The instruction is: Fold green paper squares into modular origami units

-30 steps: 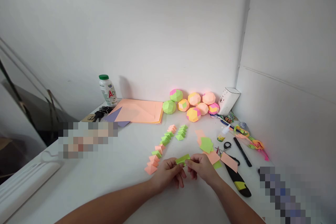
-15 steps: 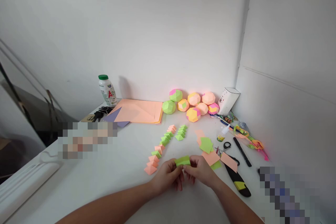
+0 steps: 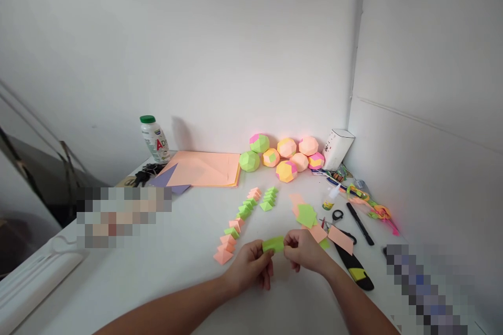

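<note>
A small piece of green paper (image 3: 274, 244) is stretched between my two hands above the white table. My left hand (image 3: 251, 267) pinches its left end, thumb in front. At the opposite end, the fingers of my right hand (image 3: 304, 252) are closed on the paper's edge. Just beyond my left hand runs a row of folded pink and green paper pieces (image 3: 242, 213), with a shorter row of green ones (image 3: 269, 199) beside it. Loose green paper (image 3: 306, 215) and pink paper (image 3: 341, 240) lie past my right hand, partly over the scissors (image 3: 337, 215).
Faceted paper balls (image 3: 286, 171) sit along the wall. Pink sheets (image 3: 204, 167) and a white bottle (image 3: 154, 138) stand at the back left. To the right are a glue bottle (image 3: 329, 198), a black pen (image 3: 359, 223), a yellow-and-black cutter (image 3: 357, 274) and a white box (image 3: 338, 149).
My right thumb has drawn back from the middle of the green paper to its right end. The paper looks flatter now. The view has shifted slightly.
</note>
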Motion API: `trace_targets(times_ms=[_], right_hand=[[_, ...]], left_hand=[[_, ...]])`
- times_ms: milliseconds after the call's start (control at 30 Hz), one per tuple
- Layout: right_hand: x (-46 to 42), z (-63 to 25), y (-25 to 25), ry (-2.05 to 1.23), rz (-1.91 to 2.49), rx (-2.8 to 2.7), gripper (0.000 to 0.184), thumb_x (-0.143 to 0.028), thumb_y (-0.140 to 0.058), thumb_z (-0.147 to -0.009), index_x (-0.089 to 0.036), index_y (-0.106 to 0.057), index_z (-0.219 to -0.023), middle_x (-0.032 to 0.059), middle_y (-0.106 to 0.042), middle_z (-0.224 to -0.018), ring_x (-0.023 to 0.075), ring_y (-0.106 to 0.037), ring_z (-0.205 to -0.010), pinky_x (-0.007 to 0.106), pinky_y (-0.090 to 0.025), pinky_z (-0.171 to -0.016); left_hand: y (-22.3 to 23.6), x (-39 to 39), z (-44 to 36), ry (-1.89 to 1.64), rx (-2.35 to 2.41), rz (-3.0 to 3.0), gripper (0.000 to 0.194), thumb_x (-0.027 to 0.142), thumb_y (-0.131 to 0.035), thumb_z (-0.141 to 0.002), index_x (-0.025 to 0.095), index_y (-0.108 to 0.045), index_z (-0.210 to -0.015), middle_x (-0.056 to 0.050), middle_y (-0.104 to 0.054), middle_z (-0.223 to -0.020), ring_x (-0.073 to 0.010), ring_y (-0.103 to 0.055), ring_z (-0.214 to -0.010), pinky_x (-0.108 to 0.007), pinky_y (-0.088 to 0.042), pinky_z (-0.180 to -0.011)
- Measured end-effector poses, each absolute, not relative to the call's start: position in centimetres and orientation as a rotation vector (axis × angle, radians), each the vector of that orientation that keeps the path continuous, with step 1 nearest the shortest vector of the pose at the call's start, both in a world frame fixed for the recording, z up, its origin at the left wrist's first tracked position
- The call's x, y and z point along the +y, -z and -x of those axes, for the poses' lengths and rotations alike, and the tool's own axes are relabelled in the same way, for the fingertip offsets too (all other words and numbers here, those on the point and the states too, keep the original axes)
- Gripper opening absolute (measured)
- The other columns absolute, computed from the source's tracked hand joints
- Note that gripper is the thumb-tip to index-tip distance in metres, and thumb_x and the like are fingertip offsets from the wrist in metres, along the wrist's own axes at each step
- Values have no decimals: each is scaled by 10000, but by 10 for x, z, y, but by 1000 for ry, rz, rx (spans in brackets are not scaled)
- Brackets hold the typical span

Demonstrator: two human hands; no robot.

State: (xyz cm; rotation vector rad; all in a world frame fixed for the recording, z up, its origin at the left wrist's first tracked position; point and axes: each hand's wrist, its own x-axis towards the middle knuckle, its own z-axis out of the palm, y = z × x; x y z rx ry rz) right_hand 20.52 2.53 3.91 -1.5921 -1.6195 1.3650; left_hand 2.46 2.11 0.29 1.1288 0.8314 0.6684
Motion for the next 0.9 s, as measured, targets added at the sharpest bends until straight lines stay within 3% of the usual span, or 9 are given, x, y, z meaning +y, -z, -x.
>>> trace_targets(times_ms=[400,533,900], right_hand=[[19,-198,-35,-1469,1491,-1733,170,-155,-516,-653,-175,-516,-822,-21,-561,-686,95,-540,-489,151,-437,-307],[19,-195,-40,-1456,1516,-1677,90,-236,-545,-697,-159,-521,-735,-20,-545,-596,103,-541,-478,159,-424,-329],[22,-195,-36,-1493,1497,-1528,58,-108,-492,-565,-153,-529,-561,-46,-527,-459,74,-464,-400,164,-365,-372]], left_hand=[[-5,22,-25,-678,841,-1132,331,500,-539,-784,187,-445,-736,52,-606,-525,-110,-580,-358,-189,-366,-354],[-6,22,-24,-660,836,-1155,347,515,-540,-776,181,-457,-737,48,-602,-527,-109,-578,-361,-191,-367,-358],[-7,20,-24,-650,781,-1184,299,459,-544,-793,183,-440,-745,31,-621,-543,-107,-579,-375,-194,-374,-371]])
